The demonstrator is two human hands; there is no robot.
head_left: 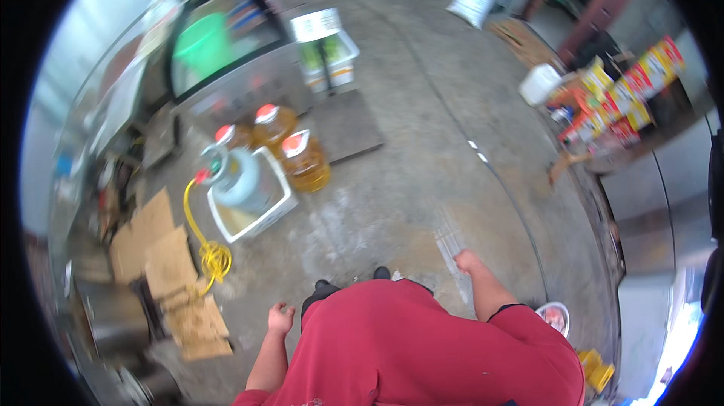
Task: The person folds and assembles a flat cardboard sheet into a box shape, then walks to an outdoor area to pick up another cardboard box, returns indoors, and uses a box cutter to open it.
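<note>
Left hand: the left hand [280, 318] is being carried low beside the red shirt [422, 346], fingers loosely curled, nothing being gripped.
Right hand: the right hand [467, 261] is being held out to the side, fist-like and blurred; whether anything is being held cannot be told.
Floor: bare concrete floor [407, 157] is being looked down on, both hands hanging above it, touching nothing.
Nearest to left hand: flattened cardboard [170, 263] and a coiled yellow hose [213, 257] are lying just left of it.
Gas cylinder: a pale gas cylinder [240, 178] is being held upright in a white crate [260, 214], the hose running from its top.
Oil jugs: three amber jugs [305, 161] with red caps are standing just behind the crate.
Right edge: a bowl [554, 317] is showing beside the right sleeve.
</note>
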